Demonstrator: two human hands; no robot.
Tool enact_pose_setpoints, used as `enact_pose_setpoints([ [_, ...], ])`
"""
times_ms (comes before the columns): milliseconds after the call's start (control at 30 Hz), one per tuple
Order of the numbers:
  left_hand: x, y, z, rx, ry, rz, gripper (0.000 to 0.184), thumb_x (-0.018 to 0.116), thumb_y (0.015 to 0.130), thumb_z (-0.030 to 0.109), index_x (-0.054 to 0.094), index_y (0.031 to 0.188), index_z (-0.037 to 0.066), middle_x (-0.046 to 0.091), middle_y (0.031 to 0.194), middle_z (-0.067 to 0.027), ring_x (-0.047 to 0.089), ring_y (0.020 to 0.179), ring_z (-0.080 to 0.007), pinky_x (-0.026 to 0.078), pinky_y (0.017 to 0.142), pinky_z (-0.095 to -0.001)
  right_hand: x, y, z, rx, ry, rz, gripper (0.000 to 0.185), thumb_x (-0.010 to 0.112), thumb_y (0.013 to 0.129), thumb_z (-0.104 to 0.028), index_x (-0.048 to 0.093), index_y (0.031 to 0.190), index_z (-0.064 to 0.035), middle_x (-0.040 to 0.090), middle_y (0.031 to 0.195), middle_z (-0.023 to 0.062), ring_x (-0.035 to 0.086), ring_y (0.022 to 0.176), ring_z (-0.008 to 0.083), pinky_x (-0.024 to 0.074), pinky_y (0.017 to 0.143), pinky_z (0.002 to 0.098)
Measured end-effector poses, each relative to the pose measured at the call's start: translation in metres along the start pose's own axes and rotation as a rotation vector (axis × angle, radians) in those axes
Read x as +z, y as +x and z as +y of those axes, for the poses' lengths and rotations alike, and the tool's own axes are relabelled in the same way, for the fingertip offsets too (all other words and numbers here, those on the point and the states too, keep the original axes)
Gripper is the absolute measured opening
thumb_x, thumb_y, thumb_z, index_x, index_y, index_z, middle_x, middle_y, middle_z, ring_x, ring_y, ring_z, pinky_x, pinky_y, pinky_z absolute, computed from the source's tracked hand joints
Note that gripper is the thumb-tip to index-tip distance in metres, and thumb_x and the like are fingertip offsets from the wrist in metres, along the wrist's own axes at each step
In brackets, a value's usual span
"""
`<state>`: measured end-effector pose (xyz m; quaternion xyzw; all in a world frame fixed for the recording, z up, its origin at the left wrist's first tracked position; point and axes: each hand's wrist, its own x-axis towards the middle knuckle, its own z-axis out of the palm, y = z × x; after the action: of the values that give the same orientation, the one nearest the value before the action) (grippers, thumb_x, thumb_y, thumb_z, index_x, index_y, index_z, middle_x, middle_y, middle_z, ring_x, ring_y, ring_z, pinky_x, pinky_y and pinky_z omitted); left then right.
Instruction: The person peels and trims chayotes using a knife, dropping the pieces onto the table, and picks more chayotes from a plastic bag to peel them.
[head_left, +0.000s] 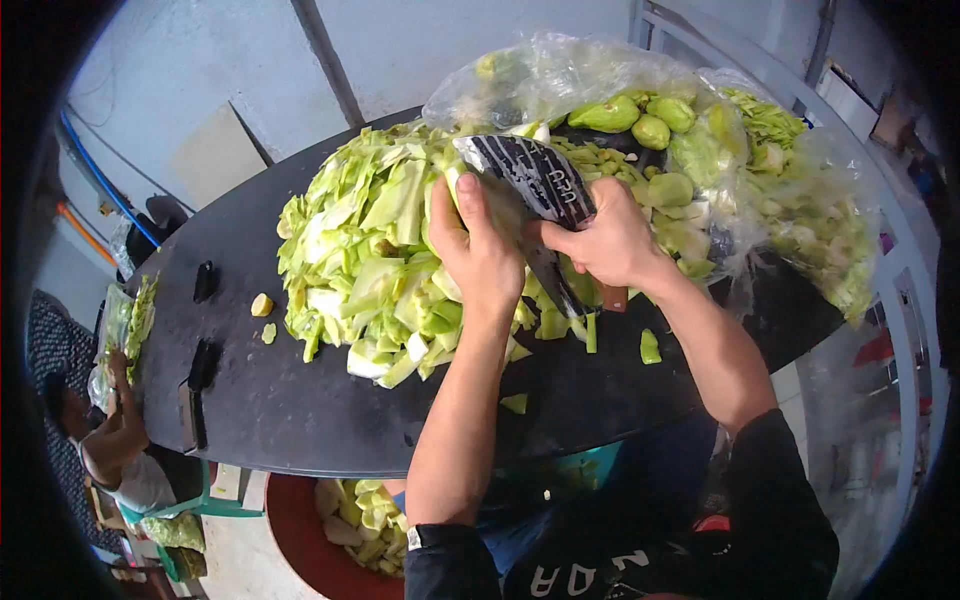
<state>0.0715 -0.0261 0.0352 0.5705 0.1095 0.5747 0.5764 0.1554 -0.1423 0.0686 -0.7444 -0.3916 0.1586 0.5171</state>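
Observation:
My left hand [475, 240] is wrapped round a pale green vegetable piece [450, 185], mostly hidden by the fingers, over a big heap of sliced green vegetable [370, 260]. Just to its right, my right hand [605, 235] grips a large knife with a dark, white-streaked blade [530, 175]. The blade's upper left end is close beside the held piece; whether they touch I cannot tell. Part of the brown wooden handle [613, 297] shows below the right hand. Several whole green vegetables [650, 131] lie beyond the knife.
A clear plastic bag [560, 75] spreads over the back and right of the dark table [340, 430]. Black clips [205, 281] lie at its left. Below the front edge stands a red tub [290, 520] with cut pieces. Another person [125, 465] sits at far left.

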Motion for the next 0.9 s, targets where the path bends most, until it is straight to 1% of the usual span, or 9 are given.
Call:
enact_pose_setpoints([
  [267, 0.002, 0.002, -0.003, 0.217, 0.268, 0.112, 0.039, 0.054, 0.102, 0.031, 0.057, 0.113, -0.007, 0.064, 0.085, -0.0145, 0.059, 0.075, -0.0234, 0.049, 0.072, -0.0374, 0.005, 0.005, 0.003, -0.016, -0.014, -0.003, 0.025, 0.079, 0.078, -0.016, 0.067, 0.069, 0.0035, 0.063, 0.055, 0.0072, 0.058, 0.044, 0.0130, 0.0473, 0.043, 0.0322],
  [467, -0.007, 0.010, -0.007, 0.309, 0.386, 0.161, 0.043, 0.054, 0.101, 0.030, 0.056, 0.121, -0.008, 0.067, 0.093, -0.0188, 0.063, 0.083, -0.0282, 0.050, 0.077, -0.0392, 0.007, 0.001, -0.001, -0.075, 0.059, -0.046, 0.021, 0.079, 0.082, -0.014, 0.065, 0.073, -0.0025, 0.056, 0.054, -0.0011, 0.051, 0.042, 0.0073, 0.0384, 0.040, 0.0276],
  [533, -0.018, 0.016, -0.012, 0.064, 0.124, 0.083, 0.038, 0.046, 0.105, 0.029, 0.058, 0.118, -0.004, 0.067, 0.100, -0.0155, 0.063, 0.089, -0.0243, 0.049, 0.082, -0.0342, 0.009, -0.006, -0.007, -0.090, 0.093, -0.004, 0.020, 0.080, 0.082, -0.016, 0.066, 0.076, -0.0026, 0.058, 0.056, -0.0019, 0.050, 0.043, 0.0061, 0.0383, 0.041, 0.0270],
  [600, -0.018, 0.018, -0.014, -0.138, -0.374, 0.209, 0.046, 0.040, 0.106, 0.040, 0.054, 0.123, -0.001, 0.066, 0.100, -0.0140, 0.063, 0.092, -0.0242, 0.050, 0.085, -0.0349, 0.006, -0.008, -0.016, -0.204, -0.058, 0.040, 0.020, 0.079, 0.083, -0.015, 0.066, 0.079, -0.0012, 0.058, 0.057, -0.0006, 0.050, 0.044, 0.0087, 0.0383, 0.042, 0.0268],
  [700, -0.024, 0.026, -0.011, -0.152, -0.586, 0.289, 0.054, 0.033, 0.106, 0.049, 0.047, 0.132, 0.004, 0.064, 0.105, -0.0138, 0.063, 0.097, -0.0270, 0.052, 0.087, -0.0397, 0.017, -0.018, -0.015, -0.636, -0.357, 0.300, 0.020, 0.067, 0.090, -0.015, 0.059, 0.082, 0.0021, 0.062, 0.059, 0.0157, 0.063, 0.050, 0.0288, 0.0472, 0.047, 0.0398],
  [733, -0.025, 0.026, -0.008, -0.150, -0.580, 0.287, 0.054, 0.033, 0.106, 0.049, 0.047, 0.132, 0.004, 0.064, 0.105, -0.0138, 0.063, 0.097, -0.0270, 0.052, 0.087, -0.0397, 0.019, -0.026, -0.012, -0.695, -0.543, 0.290, 0.015, 0.066, 0.086, -0.009, 0.055, 0.081, -0.0012, 0.061, 0.063, 0.0139, 0.064, 0.053, 0.0314, 0.0496, 0.048, 0.0412],
  [800, -0.026, 0.026, -0.004, -0.132, -0.604, 0.361, 0.055, 0.031, 0.106, 0.053, 0.043, 0.137, 0.009, 0.060, 0.114, -0.0155, 0.062, 0.100, -0.0303, 0.053, 0.088, -0.0447, 0.031, -0.034, -0.009, -0.841, -0.677, 0.299, 0.011, 0.065, 0.081, -0.005, 0.054, 0.082, -0.0039, 0.060, 0.065, 0.0115, 0.065, 0.056, 0.0295, 0.0516, 0.048, 0.0395],
  [833, -0.029, 0.027, -0.004, -0.169, -0.656, 0.367, 0.054, 0.030, 0.104, 0.057, 0.047, 0.135, 0.016, 0.059, 0.121, -0.0162, 0.060, 0.105, -0.0344, 0.051, 0.092, -0.0544, 0.035, -0.035, -0.009, -0.914, -0.723, 0.291, 0.011, 0.064, 0.077, -0.004, 0.054, 0.083, -0.0048, 0.058, 0.066, 0.0092, 0.066, 0.059, 0.0264, 0.0525, 0.049, 0.0368],
  [900, -0.030, 0.023, 0.003, -0.162, -0.668, 0.330, 0.055, 0.030, 0.104, 0.056, 0.044, 0.136, 0.014, 0.058, 0.121, -0.0160, 0.060, 0.104, -0.0339, 0.052, 0.091, -0.0509, 0.042, -0.039, -0.008, -0.923, -0.754, 0.272, 0.011, 0.064, 0.077, -0.005, 0.054, 0.082, -0.0049, 0.057, 0.066, 0.0085, 0.065, 0.059, 0.0249, 0.0524, 0.048, 0.0359],
])
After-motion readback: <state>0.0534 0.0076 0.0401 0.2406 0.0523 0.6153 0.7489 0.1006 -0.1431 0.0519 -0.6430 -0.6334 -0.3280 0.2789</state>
